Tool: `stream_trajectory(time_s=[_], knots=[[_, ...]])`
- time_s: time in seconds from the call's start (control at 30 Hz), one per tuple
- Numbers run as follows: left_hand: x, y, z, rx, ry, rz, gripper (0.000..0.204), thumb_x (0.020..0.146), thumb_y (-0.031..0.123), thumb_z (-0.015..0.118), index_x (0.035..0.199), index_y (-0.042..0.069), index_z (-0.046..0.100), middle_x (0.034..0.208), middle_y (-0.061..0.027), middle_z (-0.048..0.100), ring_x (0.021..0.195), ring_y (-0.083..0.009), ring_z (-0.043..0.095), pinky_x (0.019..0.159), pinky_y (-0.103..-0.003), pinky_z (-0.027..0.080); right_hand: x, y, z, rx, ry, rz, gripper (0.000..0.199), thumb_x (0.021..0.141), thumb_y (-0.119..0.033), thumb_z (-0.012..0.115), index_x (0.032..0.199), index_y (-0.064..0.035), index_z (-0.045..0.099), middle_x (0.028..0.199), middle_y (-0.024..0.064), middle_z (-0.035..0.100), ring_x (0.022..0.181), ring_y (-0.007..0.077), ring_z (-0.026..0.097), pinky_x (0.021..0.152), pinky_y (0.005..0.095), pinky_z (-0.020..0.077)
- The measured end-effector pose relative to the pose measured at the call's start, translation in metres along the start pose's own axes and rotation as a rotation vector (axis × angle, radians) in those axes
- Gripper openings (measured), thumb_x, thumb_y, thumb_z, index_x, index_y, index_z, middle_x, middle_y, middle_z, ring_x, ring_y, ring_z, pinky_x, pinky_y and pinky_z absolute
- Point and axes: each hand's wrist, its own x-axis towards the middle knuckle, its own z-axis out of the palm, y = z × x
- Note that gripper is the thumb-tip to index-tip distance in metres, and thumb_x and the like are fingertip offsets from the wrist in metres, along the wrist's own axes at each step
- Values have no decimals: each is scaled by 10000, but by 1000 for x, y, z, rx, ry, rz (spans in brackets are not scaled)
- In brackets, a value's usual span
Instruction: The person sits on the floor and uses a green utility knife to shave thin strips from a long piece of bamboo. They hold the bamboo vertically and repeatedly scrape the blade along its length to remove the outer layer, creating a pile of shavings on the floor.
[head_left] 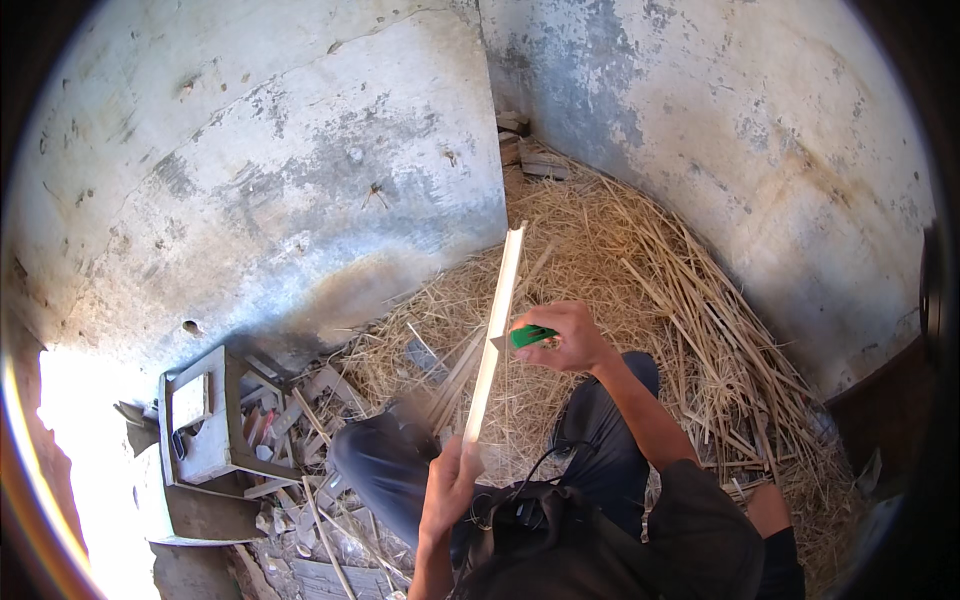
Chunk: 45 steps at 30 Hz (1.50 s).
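Pale strip (502, 298) slants lengthwise away rightward, left hand (448, 487) gripping its base, right hand (572, 338) a green knife (530, 337).

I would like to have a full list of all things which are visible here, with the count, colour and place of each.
Wooden strip: one, pale, upright in the centre
Bladed tool: one, green handle, blade against the strip
Straw: a heap, yellowish, across the floor
Long stalks: many, tan, right side
Stool-like frame: one, grey, lower left
Scraps: many, mixed colours, around the frame
Wood pieces: several, greyish brown, back corner
Walls: two, whitish with blue-grey patches, behind
Legs: two, dark trousers, bent, lower middle
Left hand: one, bare, holding the strip's lower end
Right hand: one, bare, gripping the tool
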Motion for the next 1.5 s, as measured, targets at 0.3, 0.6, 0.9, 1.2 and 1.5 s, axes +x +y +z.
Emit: stream_trajectory(time_s=[0.3,0.6,0.9,1.2,1.5], knots=[[-13,0,-4,142,-49,-92,265,1133,216,548,1049,-28,610,741,-90,608,715,-139,544,659,-356,488,0,18,-7,-10,230,68,410,925,-428,803,1025,-30,798,789,62,747,639,152,686,563,312,532],[-23,11,-4,125,-54,-107,410,1170,333,484,881,45,525,726,-7,521,699,-103,462,639,-312,413,11,16,-20,-139,250,-28,416,914,-445,804,996,-38,826,813,89,785,664,190,748,592,319,583],[-30,-3,-7,-78,-142,-170,433,1181,338,444,879,42,535,727,-4,502,687,-119,465,655,-310,418,14,29,-24,-209,175,-25,410,917,-519,810,1001,-119,844,806,31,795,624,136,723,545,301,552],[-59,-14,-28,-188,-221,-295,446,1179,414,482,886,84,548,735,50,498,686,-58,425,618,-257,370,7,74,-80,-345,506,491,588,1008,-650,654,1098,-99,839,645,-18,639,544,103,572,492,301,396],[-14,-3,-23,78,132,-155,324,1135,232,555,903,15,496,682,-35,525,642,-96,468,560,-338,402,-6,83,-57,-730,168,495,534,1007,-545,728,1251,-70,738,788,59,651,649,188,604,628,392,458]])
